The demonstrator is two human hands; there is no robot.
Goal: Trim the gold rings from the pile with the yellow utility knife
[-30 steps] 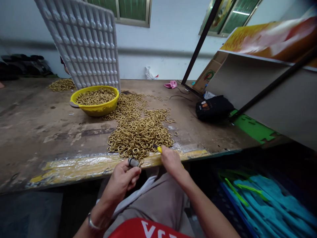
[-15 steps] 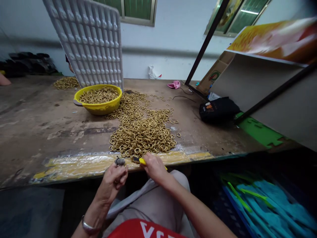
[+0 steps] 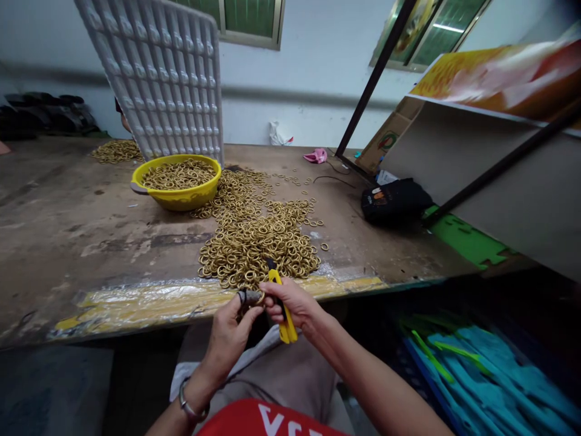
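A yellow utility knife [image 3: 287, 330] is gripped in my right hand [image 3: 293, 301], its dark blade tip pointing up over the brass-coloured rings. My left hand [image 3: 228, 333], with a grey cover on one finger, meets my right fingers just off the table's front edge. Between the two hands a gold ring [image 3: 260, 298] shows, pinched at the left fingertips; its far side is partly hidden. Beyond them lies a large heap of gold rings [image 3: 258, 245], spreading back towards a yellow basin [image 3: 184, 200] that is full of the same rings.
A grey ridged plastic panel [image 3: 158, 79] leans upright behind the basin, with another ring pile [image 3: 115, 151] beside it. A black pouch [image 3: 394, 201] and a dark metal frame [image 3: 376, 79] stand at the right. Blue pieces [image 3: 494, 375] fill a crate below right.
My left hand has moved right and up to meet my right hand. The utility knife has swung upright in the right hand, and a ring now shows between the hands.
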